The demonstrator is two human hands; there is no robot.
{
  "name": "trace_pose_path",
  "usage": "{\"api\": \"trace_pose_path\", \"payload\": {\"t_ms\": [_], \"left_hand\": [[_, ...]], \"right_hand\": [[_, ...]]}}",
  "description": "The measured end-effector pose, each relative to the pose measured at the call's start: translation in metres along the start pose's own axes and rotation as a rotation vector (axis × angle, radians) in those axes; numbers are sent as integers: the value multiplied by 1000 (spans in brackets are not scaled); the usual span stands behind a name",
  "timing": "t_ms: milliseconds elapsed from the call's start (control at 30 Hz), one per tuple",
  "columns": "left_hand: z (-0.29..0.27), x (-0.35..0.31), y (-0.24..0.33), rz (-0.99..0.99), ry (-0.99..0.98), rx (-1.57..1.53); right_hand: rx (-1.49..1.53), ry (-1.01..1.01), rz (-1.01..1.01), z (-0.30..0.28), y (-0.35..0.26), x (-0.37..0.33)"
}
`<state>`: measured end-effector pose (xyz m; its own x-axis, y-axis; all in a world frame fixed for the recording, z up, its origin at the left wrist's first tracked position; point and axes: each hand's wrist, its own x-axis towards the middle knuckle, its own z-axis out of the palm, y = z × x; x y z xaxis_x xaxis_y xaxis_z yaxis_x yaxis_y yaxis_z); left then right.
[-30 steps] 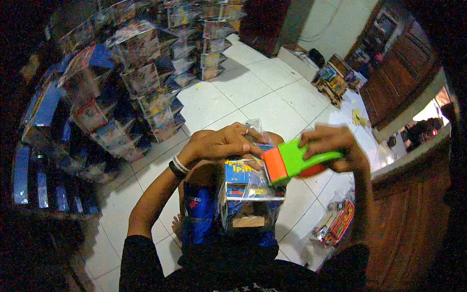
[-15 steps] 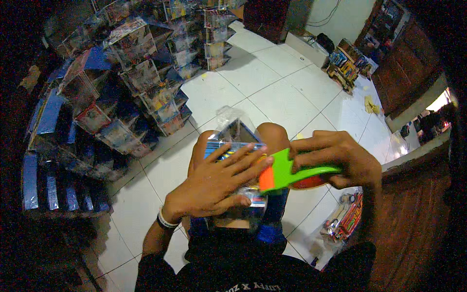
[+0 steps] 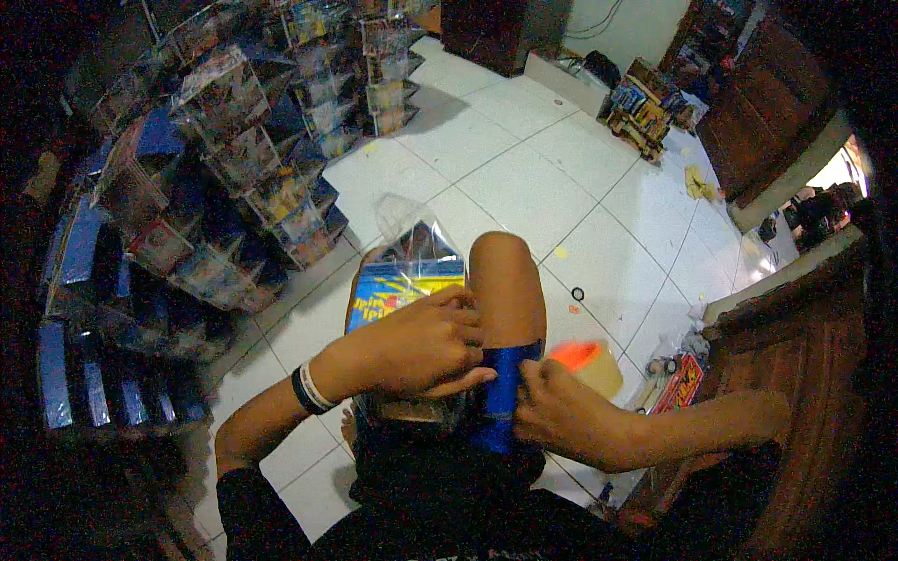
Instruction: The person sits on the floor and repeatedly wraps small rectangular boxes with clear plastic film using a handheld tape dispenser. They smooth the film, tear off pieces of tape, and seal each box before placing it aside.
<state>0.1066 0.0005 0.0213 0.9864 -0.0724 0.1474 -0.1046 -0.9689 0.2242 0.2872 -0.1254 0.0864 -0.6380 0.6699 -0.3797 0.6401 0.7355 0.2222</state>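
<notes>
A flat, blue-and-yellow printed pack [image 3: 383, 292] in a clear plastic bag [image 3: 404, 222] lies across my lap, its clear end past my knees. My left hand [image 3: 426, 341] rests over the pack's right side, fingers curled in and thumb pointing right. What its fingertips grip is partly hidden. My right hand [image 3: 561, 411] is beside my right thigh, fingers bent and pinched together. Anything between them is too small to make out. Just beyond it is a blurred orange-and-pale-yellow object [image 3: 603, 366], its kind unclear.
Stacked box-shaped packs in clear wrap [image 3: 290, 201] fill the left side. A red-printed package [image 3: 678, 381] lies to the right by a wooden door [image 3: 786, 374]. A toy-like vehicle [image 3: 638, 107] stands farther off on the white tiled floor [image 3: 505, 173]. A small dark ring [image 3: 577, 294] lies there.
The green-and-orange tool has left my right hand, which has moved down and left to my thigh. My left hand has curled from flat. The pack has shifted left.
</notes>
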Motion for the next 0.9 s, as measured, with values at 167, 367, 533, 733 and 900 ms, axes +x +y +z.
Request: {"api": "trace_pose_path", "payload": {"t_ms": [167, 367, 533, 733, 900], "left_hand": [[8, 26, -4, -80, 71, 85], [-20, 35, -90, -416, 486, 594], [-13, -18, -106, -872, 647, 118], [-15, 1, -91, -740, 602, -79], [-63, -2, -77, -582, 1159, 220]], "right_hand": [[145, 240, 574, 113, 34, -71], [714, 949, 1298, 354, 14, -71], [1204, 1347, 1514, 524, -93, -12], [1064, 1319, 1264, 579, -131, 18], [965, 1018, 1915, 545, -89, 8]]}}
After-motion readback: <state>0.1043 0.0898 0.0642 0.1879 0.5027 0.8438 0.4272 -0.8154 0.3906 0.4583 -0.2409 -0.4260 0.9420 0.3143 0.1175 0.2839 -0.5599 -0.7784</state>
